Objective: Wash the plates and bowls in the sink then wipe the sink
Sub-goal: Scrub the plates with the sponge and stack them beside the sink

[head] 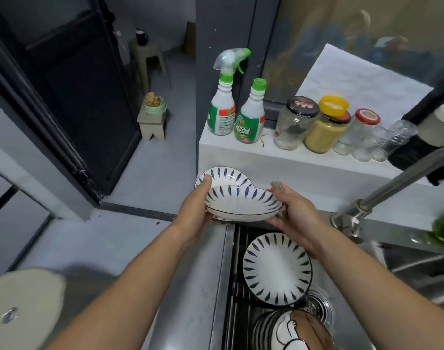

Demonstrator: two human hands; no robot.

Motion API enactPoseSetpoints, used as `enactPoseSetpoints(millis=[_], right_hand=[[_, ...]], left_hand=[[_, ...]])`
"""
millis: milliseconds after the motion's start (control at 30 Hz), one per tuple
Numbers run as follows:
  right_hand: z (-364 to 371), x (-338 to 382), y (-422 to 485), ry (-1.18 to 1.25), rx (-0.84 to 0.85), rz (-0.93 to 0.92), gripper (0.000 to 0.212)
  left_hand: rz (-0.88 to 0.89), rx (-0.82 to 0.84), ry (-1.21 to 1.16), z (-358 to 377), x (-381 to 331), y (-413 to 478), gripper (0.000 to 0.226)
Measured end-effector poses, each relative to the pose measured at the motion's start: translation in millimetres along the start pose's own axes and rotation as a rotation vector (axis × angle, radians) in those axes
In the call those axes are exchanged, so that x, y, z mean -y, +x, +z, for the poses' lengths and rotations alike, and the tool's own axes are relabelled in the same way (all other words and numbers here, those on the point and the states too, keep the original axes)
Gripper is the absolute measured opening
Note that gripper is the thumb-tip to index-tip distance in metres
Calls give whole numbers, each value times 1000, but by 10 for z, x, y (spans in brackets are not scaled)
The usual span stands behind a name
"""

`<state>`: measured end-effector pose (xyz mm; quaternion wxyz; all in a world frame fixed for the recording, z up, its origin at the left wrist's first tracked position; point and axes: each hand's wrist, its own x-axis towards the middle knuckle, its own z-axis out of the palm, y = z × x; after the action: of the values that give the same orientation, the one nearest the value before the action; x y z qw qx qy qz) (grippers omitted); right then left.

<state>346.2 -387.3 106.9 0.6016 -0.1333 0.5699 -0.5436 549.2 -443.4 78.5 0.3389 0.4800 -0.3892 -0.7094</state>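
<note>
A white plate with blue dashes (243, 202) is held level above the sink's far left corner. My left hand (194, 210) grips its left rim and my right hand (295, 215) grips its right rim. A green and pink sponge (279, 186) sticks out behind my right hand. A matching bowl (222, 174) leans against the white ledge just behind. Under the held plate the rim of another dish (222, 220) shows. In the steel sink (237, 274) lies one more blue-dashed plate (276, 269), with striped bowls (289, 332) stacked near the drain (319, 305).
The faucet (392, 188) arches in from the right over the sink. On the white ledge (304, 162) stand two green-capped cleaner bottles (237, 114) and several jars (324, 125). A round pale lid (24, 309) sits at the lower left. The floor drops away to the left.
</note>
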Motion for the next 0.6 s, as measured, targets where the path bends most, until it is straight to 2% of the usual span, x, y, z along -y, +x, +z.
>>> enactPoseSetpoints(millis=[100,167,267,367,500,600], right_hand=[[78,-61,256,-279,-67,-115,44],[132,-74,405,-587,-125,-199,41],[176,-91,597,-839,-113,-243,37],[163,-121,737,-935,-64,-240,35],[154,-180,830,-894,-28,-294,23],[143,-246,910,-912,-4,-353,15]], left_hand=[[60,-79,182,-97,70,223,73],[77,-138,255,-150,94,308,84],[112,-116,308,-233,152,448,78],[133,-75,372,-319,221,639,67],[212,-120,427,-312,239,741,93],[218,-192,459,-275,295,802,94]])
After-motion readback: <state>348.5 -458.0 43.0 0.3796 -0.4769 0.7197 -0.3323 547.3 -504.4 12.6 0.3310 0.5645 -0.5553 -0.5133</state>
